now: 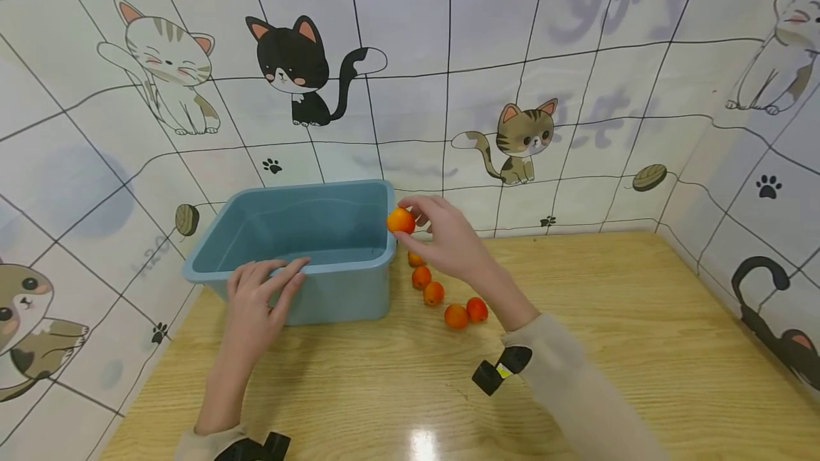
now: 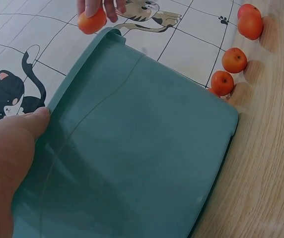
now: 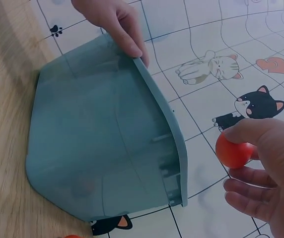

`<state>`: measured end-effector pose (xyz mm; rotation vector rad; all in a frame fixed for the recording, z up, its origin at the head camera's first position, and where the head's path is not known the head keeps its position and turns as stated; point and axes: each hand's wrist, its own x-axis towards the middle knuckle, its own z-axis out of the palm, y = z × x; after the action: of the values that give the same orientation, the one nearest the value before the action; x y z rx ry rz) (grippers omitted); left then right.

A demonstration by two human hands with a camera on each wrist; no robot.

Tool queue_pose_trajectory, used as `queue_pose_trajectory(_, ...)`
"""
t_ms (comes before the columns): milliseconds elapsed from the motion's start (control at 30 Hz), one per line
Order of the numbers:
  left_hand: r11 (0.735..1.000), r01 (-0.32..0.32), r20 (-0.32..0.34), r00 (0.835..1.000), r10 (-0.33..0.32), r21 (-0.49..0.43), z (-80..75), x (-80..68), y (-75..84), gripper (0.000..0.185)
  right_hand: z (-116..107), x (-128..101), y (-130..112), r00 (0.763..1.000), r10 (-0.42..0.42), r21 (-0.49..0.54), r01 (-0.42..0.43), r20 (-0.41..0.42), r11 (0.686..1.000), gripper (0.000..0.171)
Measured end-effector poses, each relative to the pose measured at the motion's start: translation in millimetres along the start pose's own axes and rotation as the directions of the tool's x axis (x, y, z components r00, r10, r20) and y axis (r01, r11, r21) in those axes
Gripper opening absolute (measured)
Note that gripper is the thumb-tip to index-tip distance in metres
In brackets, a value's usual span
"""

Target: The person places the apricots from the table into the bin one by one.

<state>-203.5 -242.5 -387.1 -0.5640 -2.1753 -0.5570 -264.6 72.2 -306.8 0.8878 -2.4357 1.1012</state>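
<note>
We see the wooden desk (image 1: 576, 319) carrying a blue tub (image 1: 301, 247) near its back edge. Our left hand (image 1: 256, 301) rests with relaxed fingers on the tub's front rim. Our right hand (image 1: 448, 233) pinches an orange fruit (image 1: 400, 220) at the tub's right rim; five fruits (image 1: 442, 294) lie on the desk beside the tub.

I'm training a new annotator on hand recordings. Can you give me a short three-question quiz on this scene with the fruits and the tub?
1. True or false: the right hand holds an orange fruit at the blue tub's rim.
2. How many fruits lie on the wooden table?
3. The left hand rests on: A) the tub's near rim, B) a fruit, C) the wall.

Key: 1 true; 2 five; 3 A.
</note>
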Motion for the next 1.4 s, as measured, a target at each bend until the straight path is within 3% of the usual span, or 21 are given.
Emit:
queue_pose_trajectory(567, 1.0, -0.001, -0.001, 1.0, 0.001, -0.005, -1.3, 1.0, 0.4, 0.026, 35, 18, -8, 0.996, -0.036, 0.026, 0.034, 0.085, 0.999, 0.039)
queue_pose_trajectory(1100, 1.0, -0.001, 0.001, 1.0, 0.001, -0.008, -1.8, 0.1, -2.1, 0.029, 39, 14, -9, 0.997, 0.012, 0.013, -0.013, 0.082, 1.0, 0.041)
queue_pose_trajectory(1400, 1.0, -0.008, -0.003, 1.0, 0.008, -0.009, -3.0, -3.1, -3.7, 0.027, 39, 5, -9, 0.998, 0.021, 0.098, -0.027, 0.059, 0.995, 0.039)
